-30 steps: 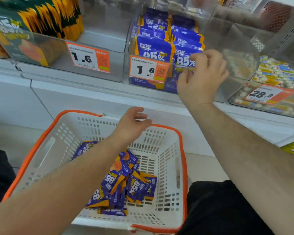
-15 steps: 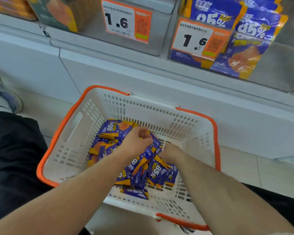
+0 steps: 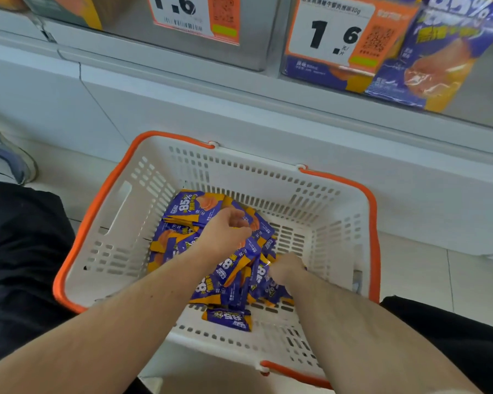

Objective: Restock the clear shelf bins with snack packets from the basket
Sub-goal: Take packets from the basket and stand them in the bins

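Head view: both hands grip snack packets in basket.

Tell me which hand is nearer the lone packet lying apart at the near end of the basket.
Right. The right hand digs into the pile just above and to the right of the lone packet; the left hand sits farther back over the pile's middle.

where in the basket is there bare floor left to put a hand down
Bare patches of basket floor: the left side along the slotted handle wall, the far right corner, and the near strip beside the lone packet. The middle is crowded with the packets and both hands.
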### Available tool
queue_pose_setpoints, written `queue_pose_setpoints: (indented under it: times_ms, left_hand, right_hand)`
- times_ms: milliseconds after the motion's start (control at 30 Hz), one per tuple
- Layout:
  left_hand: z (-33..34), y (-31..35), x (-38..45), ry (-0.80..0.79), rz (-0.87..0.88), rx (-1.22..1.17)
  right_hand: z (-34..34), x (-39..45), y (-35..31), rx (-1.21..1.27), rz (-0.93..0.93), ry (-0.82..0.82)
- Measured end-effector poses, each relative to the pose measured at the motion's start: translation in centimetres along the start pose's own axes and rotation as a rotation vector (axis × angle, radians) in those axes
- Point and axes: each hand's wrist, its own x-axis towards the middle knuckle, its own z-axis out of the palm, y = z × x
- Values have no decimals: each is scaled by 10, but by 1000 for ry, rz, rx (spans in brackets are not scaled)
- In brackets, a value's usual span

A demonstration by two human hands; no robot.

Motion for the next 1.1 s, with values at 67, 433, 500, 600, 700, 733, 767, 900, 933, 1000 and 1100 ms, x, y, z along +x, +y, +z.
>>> queue_pose_setpoints:
  times_ms: [67,433,500,600,700,733,767,900,933,1000,1100]
  left_hand:
    - [-1,1,-1,-10,18,15]
    - [18,38,-21,-160,339,515]
    - [21,53,-25,-101,440,664]
    - [22,78,-36,-155,487,576]
    - [21,90,-41,-106,580,428]
    - [20,92,-43,-97,581,351]
    - [19,93,-45,-98,571,270]
    - [19,105,-48,-35,550,58]
    - [21,109,-48,-14,553,27]
    - [23,116,-48,5,560,-28]
    - [29,130,-50,13,590,-63]
  right_hand:
    - [-11,-5,2,-8,25,64]
    - [-166,-114,-10,-360,-252,357]
    - [-187,-145,-18,-400,-338,411]
    - [-202,-183,-24,-403,-424,481]
    - [-209,-202,-21,-314,-452,608]
    - [-212,-208,-20,-240,-442,672]
    - [-215,-213,-18,-134,-419,724]
    - [-226,-231,-8,241,-289,730]
    - [-226,-232,-5,329,-290,689]
    - [-226,-231,-1,525,-311,631]
    - [-228,-230,0,738,-383,691]
